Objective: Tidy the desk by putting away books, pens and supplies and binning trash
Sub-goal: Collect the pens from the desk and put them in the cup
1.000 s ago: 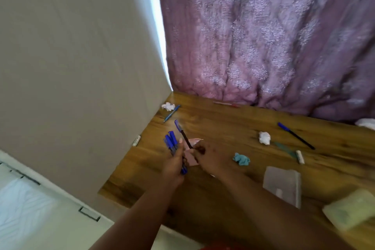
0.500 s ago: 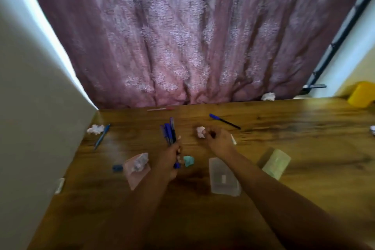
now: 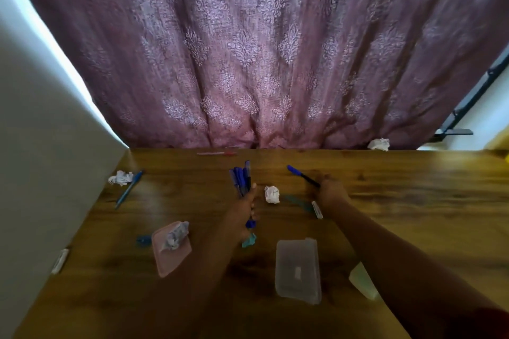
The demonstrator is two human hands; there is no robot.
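A bundle of blue-capped plastic pens is standing nearly upright above the middle of the wooden bench, caps pointing toward the far edge. The left hand is wrapping its grip tightly around the lower part of this bundle, and a blue end is poking out below the fingers. To the right, the right hand is closing its grip on the barrel of a single dark pen with a blue cap, whose cap is angling toward the far left.

Between the two hands a crumpled white paper ball is lying on the bench. Just beside the right hand, a teal flat strip and a small white tube are resting on the wood. Near the left wrist a small crumpled teal scrap is lying. Toward the near edge, a translucent rectangular plastic case is lying flat, with a pale green block to its right, partly hidden by the right forearm.

Toward the left edge, a pink flat rectangular pad is carrying a crumpled grey-white paper wad, and a small blue object is sitting just beside it. Near the far left corner, another crumpled white paper is lying beside a blue pen. A thin red-and-white pen is lying along the far edge under the purple patterned curtain, and one more white paper ball is sitting at the far edge to the right.
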